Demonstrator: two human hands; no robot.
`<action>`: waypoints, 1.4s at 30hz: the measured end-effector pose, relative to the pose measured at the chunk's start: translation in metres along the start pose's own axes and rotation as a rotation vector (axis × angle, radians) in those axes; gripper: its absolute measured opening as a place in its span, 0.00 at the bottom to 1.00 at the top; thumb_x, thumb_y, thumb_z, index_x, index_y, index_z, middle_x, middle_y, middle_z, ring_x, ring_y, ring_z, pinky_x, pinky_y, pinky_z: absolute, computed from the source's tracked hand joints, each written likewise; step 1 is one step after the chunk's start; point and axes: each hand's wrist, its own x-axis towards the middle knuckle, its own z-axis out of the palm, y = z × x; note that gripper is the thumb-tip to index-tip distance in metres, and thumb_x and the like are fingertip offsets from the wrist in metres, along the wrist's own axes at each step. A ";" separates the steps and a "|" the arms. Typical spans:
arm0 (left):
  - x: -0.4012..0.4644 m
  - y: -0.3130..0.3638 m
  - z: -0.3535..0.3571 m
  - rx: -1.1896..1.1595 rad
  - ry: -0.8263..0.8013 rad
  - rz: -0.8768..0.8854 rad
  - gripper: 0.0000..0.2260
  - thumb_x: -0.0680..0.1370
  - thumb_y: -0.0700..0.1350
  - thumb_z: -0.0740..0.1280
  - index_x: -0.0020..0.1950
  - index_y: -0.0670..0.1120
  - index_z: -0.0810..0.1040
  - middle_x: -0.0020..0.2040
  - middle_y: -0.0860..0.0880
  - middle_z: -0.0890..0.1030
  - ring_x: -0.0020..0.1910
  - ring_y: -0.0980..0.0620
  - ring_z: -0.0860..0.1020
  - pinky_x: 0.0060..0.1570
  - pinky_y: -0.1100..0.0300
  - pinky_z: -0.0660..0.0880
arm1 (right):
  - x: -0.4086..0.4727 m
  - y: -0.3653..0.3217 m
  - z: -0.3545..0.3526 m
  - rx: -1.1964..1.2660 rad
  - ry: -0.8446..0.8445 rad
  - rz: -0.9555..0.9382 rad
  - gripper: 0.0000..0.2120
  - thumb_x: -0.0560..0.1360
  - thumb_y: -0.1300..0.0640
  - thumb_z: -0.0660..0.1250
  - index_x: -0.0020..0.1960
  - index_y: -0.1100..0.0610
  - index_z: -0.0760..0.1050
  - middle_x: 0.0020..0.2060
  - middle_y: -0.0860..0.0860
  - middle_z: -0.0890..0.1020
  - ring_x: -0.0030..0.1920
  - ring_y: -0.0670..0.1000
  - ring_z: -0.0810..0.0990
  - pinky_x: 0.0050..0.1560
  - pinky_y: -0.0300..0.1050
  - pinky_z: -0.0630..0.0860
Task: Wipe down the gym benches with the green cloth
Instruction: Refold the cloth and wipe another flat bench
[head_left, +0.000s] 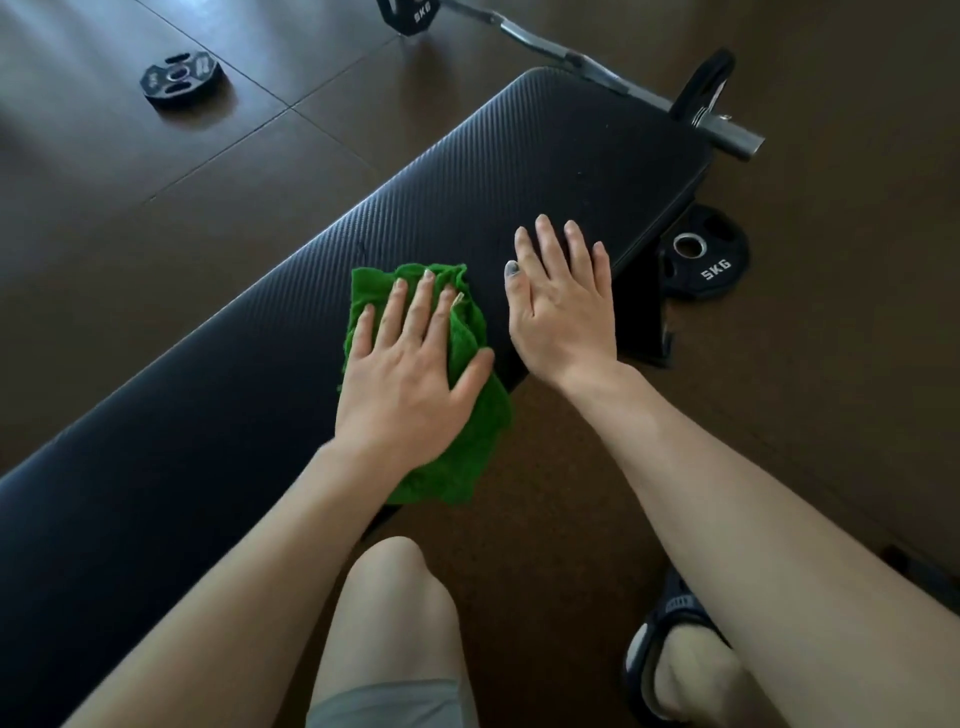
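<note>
Left grip (410, 374) flat atop green cloth (457, 447)

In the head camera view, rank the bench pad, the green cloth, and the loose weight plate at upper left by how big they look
1. bench pad
2. green cloth
3. loose weight plate, though it lies farther from the camera, so its true size is unsure.
</note>
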 end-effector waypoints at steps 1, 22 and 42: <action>0.015 0.000 -0.001 -0.008 0.012 -0.004 0.36 0.81 0.69 0.41 0.86 0.52 0.45 0.86 0.52 0.44 0.84 0.51 0.40 0.82 0.46 0.42 | 0.000 -0.001 0.001 -0.002 0.010 0.002 0.28 0.86 0.45 0.40 0.84 0.51 0.52 0.84 0.50 0.51 0.84 0.53 0.43 0.82 0.56 0.38; 0.125 0.039 -0.012 -0.077 0.047 -0.396 0.32 0.84 0.65 0.46 0.85 0.54 0.47 0.86 0.54 0.45 0.84 0.53 0.42 0.82 0.47 0.41 | 0.135 0.046 -0.028 -0.114 -0.079 -0.321 0.27 0.86 0.44 0.43 0.83 0.46 0.59 0.83 0.52 0.58 0.83 0.56 0.52 0.82 0.60 0.45; 0.137 0.031 -0.019 -0.118 0.027 -0.849 0.33 0.84 0.65 0.45 0.86 0.51 0.46 0.86 0.50 0.44 0.84 0.48 0.42 0.82 0.43 0.41 | 0.141 0.048 -0.031 -0.110 -0.107 -0.391 0.30 0.85 0.44 0.37 0.83 0.52 0.58 0.83 0.55 0.57 0.83 0.59 0.50 0.81 0.65 0.44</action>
